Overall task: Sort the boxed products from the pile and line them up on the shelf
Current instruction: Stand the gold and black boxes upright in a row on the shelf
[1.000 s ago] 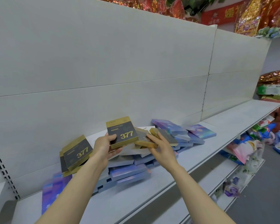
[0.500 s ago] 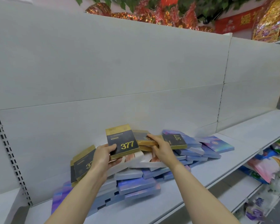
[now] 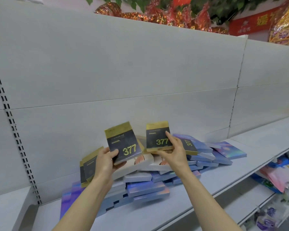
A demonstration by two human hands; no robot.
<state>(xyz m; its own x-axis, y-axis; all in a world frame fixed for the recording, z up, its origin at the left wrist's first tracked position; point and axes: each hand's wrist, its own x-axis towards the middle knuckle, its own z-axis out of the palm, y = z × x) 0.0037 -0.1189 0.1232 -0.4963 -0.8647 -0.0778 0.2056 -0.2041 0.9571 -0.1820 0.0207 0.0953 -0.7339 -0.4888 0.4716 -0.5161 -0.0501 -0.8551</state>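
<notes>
— What did the head view show of your hands at that moment?

— My left hand [image 3: 105, 161] gripped a dark box with a gold top band and "377" on its face [image 3: 123, 142], thumb across the lower front and fingers curled behind. It was lifted clear of the pile, tilted a little to the left. My right hand [image 3: 173, 151] pinched a second 377 box [image 3: 158, 135] by its lower right corner, thumb under the bottom edge, forefinger lying up the face. The two boxes were near each other, side by side, not touching.

— And the pile?

— The pile [image 3: 145, 187] lay on the white shelf [image 3: 257, 144], against the back panel [image 3: 123, 64]. Mostly flat blue and iridescent boxes, stacked unevenly, with a couple of white boxes [image 3: 145, 162] lying on top just under my hands. A third 377 box [image 3: 188, 145] lay turned sideways on the blue ones, just right of my right hand. More gold-and-dark boxes leaned at the left end [image 3: 88, 165], partly hidden behind my left wrist; I could not tell how many.

— Anything else in that view?

— A slotted upright [image 3: 12, 120] ran down the panel at the left. Red and gold foil decorations [image 3: 157, 15] and green leaves showed above the panel, with a red banner [image 3: 250, 24] further right. Lower shelves at the right held bagged goods [image 3: 277, 174], too blurred to read.
</notes>
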